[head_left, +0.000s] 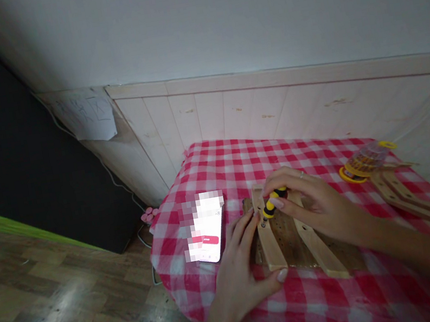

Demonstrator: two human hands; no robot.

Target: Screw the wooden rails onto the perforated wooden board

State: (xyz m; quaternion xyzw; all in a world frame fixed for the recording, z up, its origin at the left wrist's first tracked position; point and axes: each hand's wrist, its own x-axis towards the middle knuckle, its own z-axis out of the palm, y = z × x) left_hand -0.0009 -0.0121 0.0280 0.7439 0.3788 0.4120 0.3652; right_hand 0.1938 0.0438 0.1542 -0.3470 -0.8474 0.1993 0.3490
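My right hand [312, 202] grips a yellow-and-black screwdriver [273, 202] and holds its tip down near the left wooden slat [268, 234]. That pale slat and a second one [317, 245] lie across a dark wooden board [289, 239]. Small holes dot the board. My left hand [238, 275] wraps the left slat's edge, with fingertips at its upper part and thumb near its lower end. The screwdriver's tip is small and partly hidden, so whether it meets a hole is unclear.
A lit phone [205, 228], its screen blurred, lies left of my left hand on a red-and-white gingham tablecloth [231, 161]. Further wooden slats [411, 199] and a clear container with yellow ends [367, 162] sit at the right. The table's left edge drops to a wooden floor [56, 297].
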